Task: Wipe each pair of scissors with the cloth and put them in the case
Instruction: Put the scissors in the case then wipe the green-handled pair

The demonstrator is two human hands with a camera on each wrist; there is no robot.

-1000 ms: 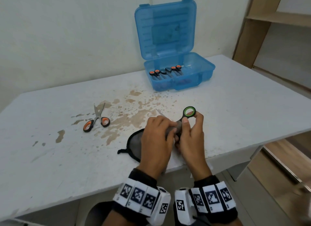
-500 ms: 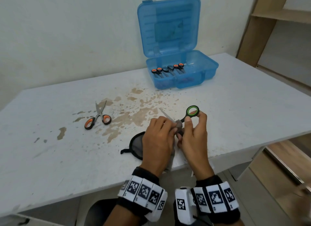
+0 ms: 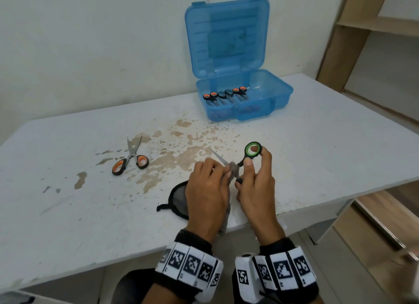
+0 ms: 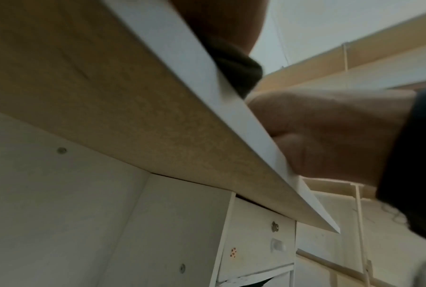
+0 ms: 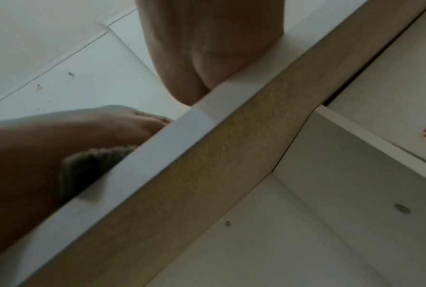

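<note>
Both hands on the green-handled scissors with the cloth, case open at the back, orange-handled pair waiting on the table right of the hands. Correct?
Not quite: the orange-handled scissors lie left of the hands, not right. The head view shows it. The rest holds: right hand holds the green-handled scissors, left hand presses the cloth to the blade, and the case stands open at the back.
</note>
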